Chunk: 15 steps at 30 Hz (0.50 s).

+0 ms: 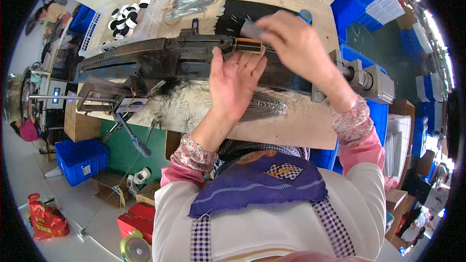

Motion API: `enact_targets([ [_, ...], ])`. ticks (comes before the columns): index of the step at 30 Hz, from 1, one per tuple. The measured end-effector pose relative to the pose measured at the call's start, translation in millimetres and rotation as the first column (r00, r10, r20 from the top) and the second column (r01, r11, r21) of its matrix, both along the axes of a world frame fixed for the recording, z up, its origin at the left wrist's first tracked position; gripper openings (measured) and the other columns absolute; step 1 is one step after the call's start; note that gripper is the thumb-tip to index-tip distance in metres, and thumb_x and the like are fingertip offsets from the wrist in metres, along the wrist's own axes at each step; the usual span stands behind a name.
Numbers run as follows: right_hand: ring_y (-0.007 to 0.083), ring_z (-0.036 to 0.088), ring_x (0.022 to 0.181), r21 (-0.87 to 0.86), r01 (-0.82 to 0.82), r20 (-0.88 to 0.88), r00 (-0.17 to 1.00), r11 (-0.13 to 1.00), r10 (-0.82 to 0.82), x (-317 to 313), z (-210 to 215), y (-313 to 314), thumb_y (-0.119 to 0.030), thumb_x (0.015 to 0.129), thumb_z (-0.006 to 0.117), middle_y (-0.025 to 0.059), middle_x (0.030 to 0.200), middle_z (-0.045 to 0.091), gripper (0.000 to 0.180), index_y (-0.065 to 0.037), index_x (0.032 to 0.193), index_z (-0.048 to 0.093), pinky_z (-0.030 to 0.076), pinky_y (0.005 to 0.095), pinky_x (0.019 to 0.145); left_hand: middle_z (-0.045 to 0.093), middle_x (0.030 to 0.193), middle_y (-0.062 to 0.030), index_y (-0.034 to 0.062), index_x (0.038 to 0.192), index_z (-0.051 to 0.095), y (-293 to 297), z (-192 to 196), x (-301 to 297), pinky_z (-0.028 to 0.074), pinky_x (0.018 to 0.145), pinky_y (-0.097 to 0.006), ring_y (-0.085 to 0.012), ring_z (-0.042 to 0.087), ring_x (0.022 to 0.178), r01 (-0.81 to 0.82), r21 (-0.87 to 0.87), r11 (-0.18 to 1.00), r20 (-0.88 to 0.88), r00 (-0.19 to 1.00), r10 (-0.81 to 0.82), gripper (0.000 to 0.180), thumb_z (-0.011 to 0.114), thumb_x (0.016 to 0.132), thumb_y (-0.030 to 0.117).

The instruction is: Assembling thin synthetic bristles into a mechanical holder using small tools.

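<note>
Black machine [194, 58] is running lengthwise across the table [303, 128], left edge to right edge. Yellow-and-black block [249, 45] is sitting on its top, right of mid-length; that's the work spot.

Left hand [235, 87]: reaching in from the table's near edge, palm up-ish, four fingers lying close together, thumb standing apart. Fingertips are ending at the block's near side; looks like touching, can't be sure. It isn't gripping anything.

Right hand [296, 43]: coming over from the table's right edge, fingers pinching a grey flat piece [250, 30] just beyond the block. Both are blurring, so exact grip and any contact with the block: can't tell.

Around it: black bristle sheet [242, 12] is lying toward the table's far edge, behind the machine. Dark wire bundle [266, 108] is resting between machine and near edge. Loose bristles [182, 99] are littering the table left of the left forearm.

Doing it well, my take: left fingers should be bracing lightly and staying out from under the grey piece. Right should be bringing it in square to the block, no tilt, light pressure first. Stray bristles near the block could be spoiling the seat, so worth clearing them.
</note>
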State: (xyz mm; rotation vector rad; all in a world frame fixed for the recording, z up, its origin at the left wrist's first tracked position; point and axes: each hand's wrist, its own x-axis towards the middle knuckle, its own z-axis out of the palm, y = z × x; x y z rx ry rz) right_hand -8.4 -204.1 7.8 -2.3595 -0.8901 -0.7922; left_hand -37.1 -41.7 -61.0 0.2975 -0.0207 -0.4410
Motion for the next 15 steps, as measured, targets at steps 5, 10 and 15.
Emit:
enact_targets([
  [5, 0.0355, 0.065, 0.063, -0.235, 0.198, -0.123, 0.965, 0.952, -0.232, -21.9, 0.6, 12.6, -0.010, 0.078, 0.059, 0.0167, 0.064, 0.062, 0.018, 0.001, 0.093, 0.054, 0.052, 0.0433, 0.053, 0.053, 0.107, -0.0188, -0.0042, 0.093, 0.048, 6.0, -3.3, 1.6, 0.028, 0.112, -0.048, -0.0357, 0.046, 0.119, -0.043, -0.009, 0.999, -0.042, 0.998, 0.042, 0.058, 0.029, 0.099, 0.051],
  [10, 0.0320, 0.066, 0.063, -0.425, 0.143, -0.120, 0.970, 0.894, -0.212, -24.8, -2.1, 27.3, -0.007, 0.071, 0.061, 0.0147, 0.066, 0.062, 0.024, 0.004, 0.092, 0.055, 0.050, 0.0384, 0.050, 0.053, 0.124, -0.0197, -0.0079, 0.116, 0.049, 4.8, 25.7, -0.6, 0.030, 0.109, -0.040, -0.0307, 0.044, 0.124, -0.017, 0.123, 0.992, -0.167, 0.985, 0.038, 0.064, 0.028, 0.099, 0.050],
  [15, 0.0342, 0.065, 0.067, -0.485, 0.116, -0.090, 0.979, 0.867, -0.181, -22.9, 0.0, 22.1, -0.006, 0.073, 0.060, 0.0148, 0.066, 0.061, 0.021, 0.003, 0.092, 0.054, 0.050, 0.0398, 0.052, 0.058, 0.100, -0.0108, 0.0032, 0.092, 0.052, 4.8, 20.8, 2.8, 0.034, 0.105, -0.040, -0.0266, 0.052, 0.109, 0.007, 0.220, 0.975, -0.138, 0.990, 0.024, 0.043, 0.038, 0.099, 0.044],
])
